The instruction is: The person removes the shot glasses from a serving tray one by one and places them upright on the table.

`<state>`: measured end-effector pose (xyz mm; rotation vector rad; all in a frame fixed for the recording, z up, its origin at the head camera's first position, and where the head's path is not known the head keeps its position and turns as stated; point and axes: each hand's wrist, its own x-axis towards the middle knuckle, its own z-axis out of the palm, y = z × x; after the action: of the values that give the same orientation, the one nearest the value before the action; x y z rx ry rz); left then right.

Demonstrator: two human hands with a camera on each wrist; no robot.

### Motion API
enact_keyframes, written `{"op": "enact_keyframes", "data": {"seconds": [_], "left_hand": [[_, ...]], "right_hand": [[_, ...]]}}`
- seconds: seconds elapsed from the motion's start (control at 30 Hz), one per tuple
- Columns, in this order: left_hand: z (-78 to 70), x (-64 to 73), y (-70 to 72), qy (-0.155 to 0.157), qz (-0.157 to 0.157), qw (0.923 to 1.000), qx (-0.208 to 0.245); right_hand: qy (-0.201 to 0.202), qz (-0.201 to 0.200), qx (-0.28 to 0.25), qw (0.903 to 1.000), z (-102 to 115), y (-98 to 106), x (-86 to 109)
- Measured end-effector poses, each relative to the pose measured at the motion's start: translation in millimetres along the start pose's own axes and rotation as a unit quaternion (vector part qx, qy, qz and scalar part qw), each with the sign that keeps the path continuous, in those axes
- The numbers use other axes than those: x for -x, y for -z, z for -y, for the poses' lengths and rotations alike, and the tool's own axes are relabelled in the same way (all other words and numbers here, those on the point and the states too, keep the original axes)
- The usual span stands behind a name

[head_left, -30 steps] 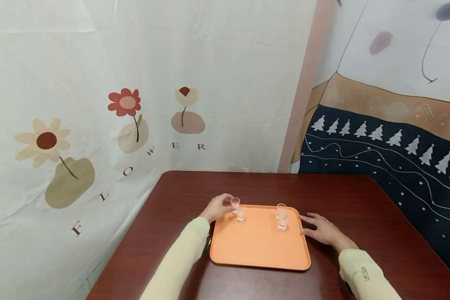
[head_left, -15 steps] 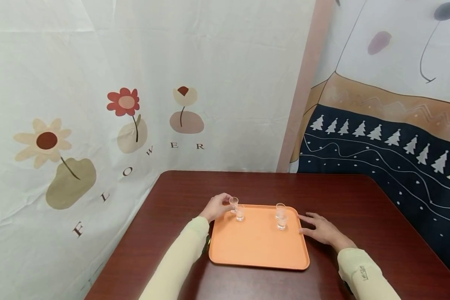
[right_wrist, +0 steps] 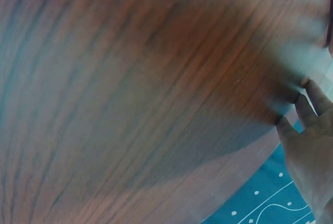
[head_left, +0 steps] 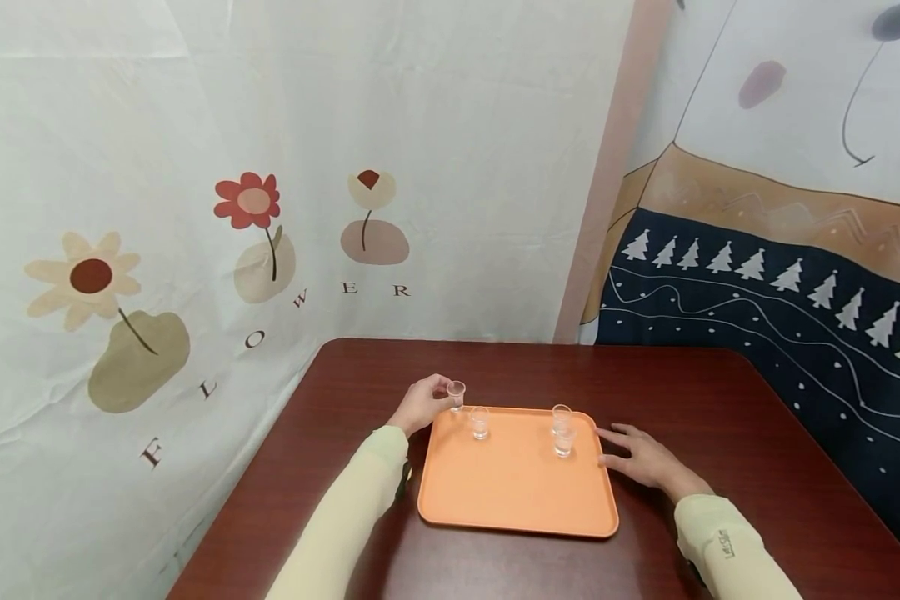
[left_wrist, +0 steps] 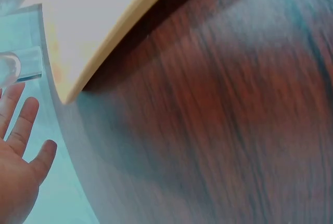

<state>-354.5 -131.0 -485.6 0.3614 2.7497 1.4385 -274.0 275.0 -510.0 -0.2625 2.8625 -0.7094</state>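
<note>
- Left hand (head_left: 422,403) pinches a small clear round cup (head_left: 457,397) at the far-left corner of an orange rectangular tray (head_left: 520,492); slack fingers could drop it.
- Three similar cups (head_left: 480,423) stand inside.
- Right hand (head_left: 645,460), fingers extended, holds nothing at the right rim; bumping could topple them.

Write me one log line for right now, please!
left fingers: hold glass at far-left corner of orange tray | right fingers: at tray's right edge | three other glasses: standing on tray

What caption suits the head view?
Left hand holds a clear glass at the far left corner of an orange tray bearing three glasses; right hand at its right edge.
</note>
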Motion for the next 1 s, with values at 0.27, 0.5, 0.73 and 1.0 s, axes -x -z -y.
{"op": "enact_keyframes", "data": {"seconds": [0.27, 0.5, 0.73, 1.0], "left_hand": [[5.0, 0.8, 11.8, 0.014, -0.022, 0.9997, -0.004], [14.3, 3.4, 21.9, 0.034, -0.041, 0.9986, -0.008], [29.8, 5.6, 35.2, 0.048, -0.067, 0.9964, -0.021], [45.2, 10.6, 41.9, 0.06, -0.085, 0.9943, -0.019]], "right_hand": [[0.004, -0.001, -0.002, 1.0, 0.1, 0.9, 0.8], [0.009, -0.001, -0.001, 1.0, -1.3, -0.2, 0.3], [0.008, -0.001, -0.002, 1.0, -1.2, -0.3, 1.0], [0.011, -0.001, -0.001, 0.9999, 0.0, 1.1, 3.3]]}}
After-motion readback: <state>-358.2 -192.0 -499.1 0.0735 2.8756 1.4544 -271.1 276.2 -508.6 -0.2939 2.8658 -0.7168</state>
